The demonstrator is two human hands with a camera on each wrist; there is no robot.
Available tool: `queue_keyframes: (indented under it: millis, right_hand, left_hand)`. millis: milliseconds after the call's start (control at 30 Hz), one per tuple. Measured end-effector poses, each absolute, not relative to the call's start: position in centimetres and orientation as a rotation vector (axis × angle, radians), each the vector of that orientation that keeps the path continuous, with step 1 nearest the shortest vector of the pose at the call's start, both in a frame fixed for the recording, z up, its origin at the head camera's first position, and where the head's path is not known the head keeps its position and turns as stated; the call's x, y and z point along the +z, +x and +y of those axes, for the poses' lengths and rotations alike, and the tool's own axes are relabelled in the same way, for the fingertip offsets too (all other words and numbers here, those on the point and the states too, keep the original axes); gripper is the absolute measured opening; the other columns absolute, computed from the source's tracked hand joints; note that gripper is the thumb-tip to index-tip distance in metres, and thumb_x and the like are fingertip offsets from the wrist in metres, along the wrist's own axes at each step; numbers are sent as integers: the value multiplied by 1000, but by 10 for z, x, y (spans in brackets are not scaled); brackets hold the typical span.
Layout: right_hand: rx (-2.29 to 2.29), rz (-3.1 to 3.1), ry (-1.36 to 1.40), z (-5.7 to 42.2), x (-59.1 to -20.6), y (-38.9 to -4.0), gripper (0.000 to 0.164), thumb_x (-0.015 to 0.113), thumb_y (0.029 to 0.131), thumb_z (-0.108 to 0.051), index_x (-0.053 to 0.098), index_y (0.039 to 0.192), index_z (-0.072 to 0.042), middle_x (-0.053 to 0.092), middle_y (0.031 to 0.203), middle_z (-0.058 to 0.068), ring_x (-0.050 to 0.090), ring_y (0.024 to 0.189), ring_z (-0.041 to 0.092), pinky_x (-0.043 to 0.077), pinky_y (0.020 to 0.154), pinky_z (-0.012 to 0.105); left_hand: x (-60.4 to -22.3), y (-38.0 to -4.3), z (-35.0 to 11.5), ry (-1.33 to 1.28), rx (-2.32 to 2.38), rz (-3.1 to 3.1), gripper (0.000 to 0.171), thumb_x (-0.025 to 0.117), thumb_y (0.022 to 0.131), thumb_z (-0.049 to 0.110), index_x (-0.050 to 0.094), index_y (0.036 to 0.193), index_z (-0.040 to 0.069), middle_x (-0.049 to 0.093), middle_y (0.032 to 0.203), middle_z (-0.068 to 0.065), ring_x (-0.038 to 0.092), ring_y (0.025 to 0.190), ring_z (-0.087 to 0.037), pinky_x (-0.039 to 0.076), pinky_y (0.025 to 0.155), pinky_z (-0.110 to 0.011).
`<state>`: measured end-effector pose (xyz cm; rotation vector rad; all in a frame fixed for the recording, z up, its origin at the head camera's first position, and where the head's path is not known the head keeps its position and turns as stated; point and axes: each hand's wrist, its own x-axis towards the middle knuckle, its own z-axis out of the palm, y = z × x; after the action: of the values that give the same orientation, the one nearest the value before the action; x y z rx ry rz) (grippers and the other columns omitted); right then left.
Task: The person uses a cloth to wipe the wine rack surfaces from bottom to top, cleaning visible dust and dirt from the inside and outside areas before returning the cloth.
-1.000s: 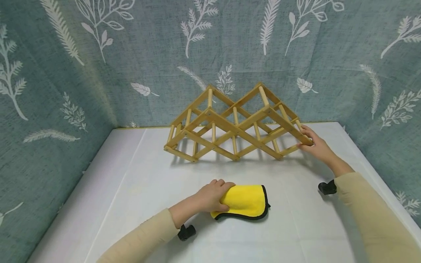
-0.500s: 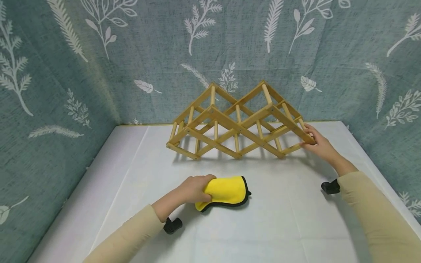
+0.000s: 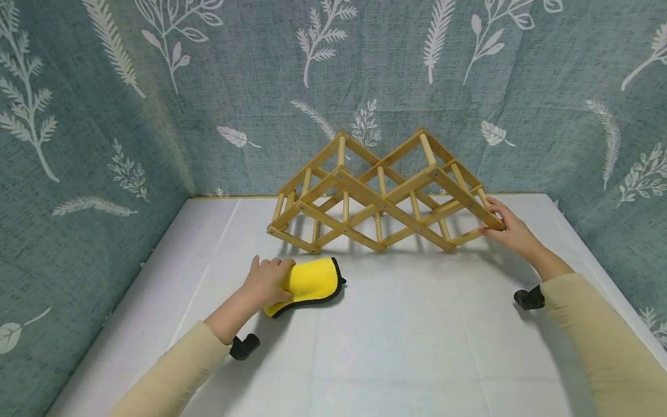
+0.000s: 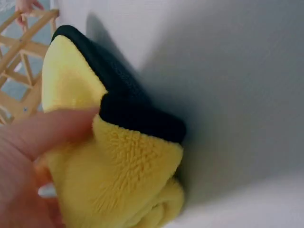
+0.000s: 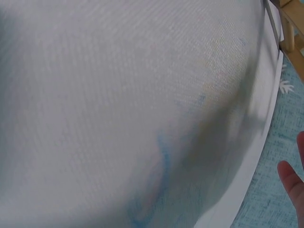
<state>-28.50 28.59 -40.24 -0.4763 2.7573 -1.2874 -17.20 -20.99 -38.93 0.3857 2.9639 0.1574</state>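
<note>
My left hand grips a folded yellow cloth with black edging, left of centre and in front of the rack. Close up in the left wrist view, the thumb presses on the plush side of the cloth, near its black border. A folding lattice rack of light wood stands with two peaks at the back. At its right end my right hand holds the lower corner, fingers behind and thumb in front. In the right wrist view only fingertips show, below part of the rack.
A white sheet covers the table. Teal fabric with white leaf prints hangs at the back and both sides. A black wrist camera juts out below the left wrist, another camera below the right.
My left hand has carried the yellow cloth left and slightly back, toward the rack's left end. The right hand keeps its hold on the rack; the head view has shifted slightly.
</note>
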Motion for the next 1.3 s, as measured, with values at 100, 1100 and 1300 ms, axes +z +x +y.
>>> queue_keyframes:
  millis: [100, 1100, 1300]
  right_hand:
    - [-1286, 2759, -475, 286, -402, -284, 52, 58, 90, -26, 33, 126, 1, 4, 154, 10, 13, 131, 50, 19, 94, 67]
    - [-1275, 2763, -455, 286, -404, -283, 49, 56, 91, -27, 33, 125, 1, 3, 154, 11, 21, 127, 52, 28, 89, 63]
    - [-1268, 2777, -451, 285, -404, -286, 48, 57, 90, -25, 34, 124, 1, 4, 153, 12, 21, 128, 51, 26, 91, 64]
  left_hand:
    - [-396, -172, -207, 544, 233, 3004, 61, 77, 71, 26, 50, 122, 7, 59, 106, -14, 57, 93, -32, 43, 83, -50]
    - [-389, -192, -250, 339, 234, 3429, 45, 78, 71, 21, 57, 110, 9, 63, 92, -17, 61, 70, -30, 49, 58, -43]
    - [-376, -189, -263, 251, 264, 3440, 45, 77, 73, 19, 58, 112, 9, 64, 97, -19, 61, 71, -32, 49, 59, -45]
